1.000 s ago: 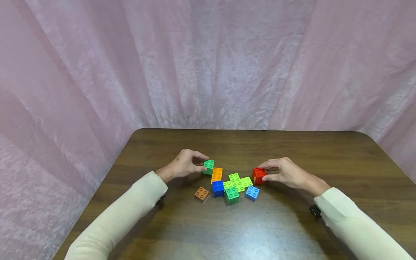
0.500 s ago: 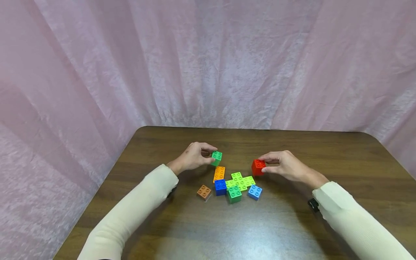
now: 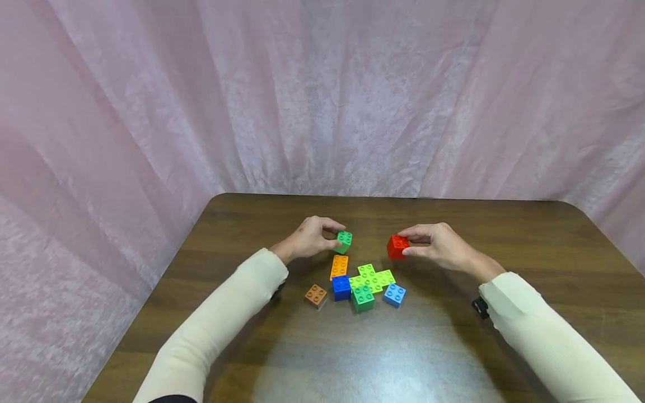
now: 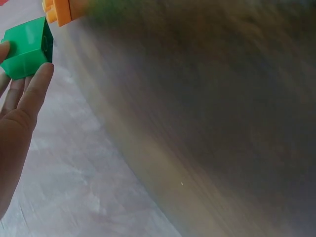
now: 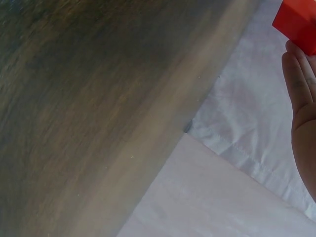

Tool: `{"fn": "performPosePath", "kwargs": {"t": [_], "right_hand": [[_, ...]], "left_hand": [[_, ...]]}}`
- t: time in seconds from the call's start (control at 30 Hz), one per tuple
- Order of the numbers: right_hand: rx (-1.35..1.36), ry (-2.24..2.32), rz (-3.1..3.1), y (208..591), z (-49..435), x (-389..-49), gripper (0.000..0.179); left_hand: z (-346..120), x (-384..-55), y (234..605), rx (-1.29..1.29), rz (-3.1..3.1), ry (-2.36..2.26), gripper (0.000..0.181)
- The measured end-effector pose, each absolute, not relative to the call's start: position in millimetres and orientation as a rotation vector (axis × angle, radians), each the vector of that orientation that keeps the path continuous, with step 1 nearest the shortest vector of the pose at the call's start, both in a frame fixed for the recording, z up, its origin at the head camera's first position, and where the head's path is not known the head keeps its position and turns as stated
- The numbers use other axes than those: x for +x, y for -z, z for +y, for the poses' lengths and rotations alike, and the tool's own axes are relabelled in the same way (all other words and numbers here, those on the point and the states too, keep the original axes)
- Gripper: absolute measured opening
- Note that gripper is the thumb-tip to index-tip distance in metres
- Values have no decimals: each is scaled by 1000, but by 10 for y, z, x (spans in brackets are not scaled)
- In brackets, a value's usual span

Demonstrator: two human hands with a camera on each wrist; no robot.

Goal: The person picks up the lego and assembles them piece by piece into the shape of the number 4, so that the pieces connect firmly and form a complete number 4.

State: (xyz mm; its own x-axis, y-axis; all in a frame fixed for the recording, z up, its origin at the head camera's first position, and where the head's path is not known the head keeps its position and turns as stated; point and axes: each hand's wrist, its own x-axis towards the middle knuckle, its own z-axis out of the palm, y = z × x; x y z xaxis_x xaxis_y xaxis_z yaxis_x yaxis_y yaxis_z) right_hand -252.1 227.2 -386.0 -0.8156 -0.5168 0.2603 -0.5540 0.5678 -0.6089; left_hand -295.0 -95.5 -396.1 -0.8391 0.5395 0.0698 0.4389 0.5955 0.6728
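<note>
My left hand (image 3: 309,239) pinches a green toy brick (image 3: 345,241) between thumb and fingers, just beyond an orange brick (image 3: 339,266). In the left wrist view the green brick (image 4: 29,44) sits at the fingertips, with the orange brick (image 4: 60,11) close beside it. With thumb and fingers my right hand (image 3: 439,246) grips a red brick (image 3: 397,247), to the right of the green one and behind the lime cross-shaped group. The right wrist view shows the red brick (image 5: 297,23) at the upper right corner, partly cut off by the frame.
Lime bricks (image 3: 372,279) form a cross mid-table. Around them lie a dark blue brick (image 3: 341,287), a second green brick (image 3: 363,298), a light blue brick (image 3: 394,294) and a brown brick (image 3: 316,296). A pink curtain (image 3: 322,101) hangs behind the wooden table (image 3: 353,358).
My left hand has carried the green brick right and away from me, off the orange brick's side. My right hand has moved the red brick away from me, back from the lime group.
</note>
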Motion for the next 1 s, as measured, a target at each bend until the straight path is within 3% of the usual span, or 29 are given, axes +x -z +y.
{"fn": "performPosePath", "kwargs": {"t": [0.67,1.0], "right_hand": [[895,-1229,-2690,3916,2128,-2647,37],[874,-1266,-2682,3928,2060,-2688,36]], "left_hand": [[-743,-3058,4011,731,2609,-1065,42],[-678,-3082,4013,822,2635,-1028,36]]}}
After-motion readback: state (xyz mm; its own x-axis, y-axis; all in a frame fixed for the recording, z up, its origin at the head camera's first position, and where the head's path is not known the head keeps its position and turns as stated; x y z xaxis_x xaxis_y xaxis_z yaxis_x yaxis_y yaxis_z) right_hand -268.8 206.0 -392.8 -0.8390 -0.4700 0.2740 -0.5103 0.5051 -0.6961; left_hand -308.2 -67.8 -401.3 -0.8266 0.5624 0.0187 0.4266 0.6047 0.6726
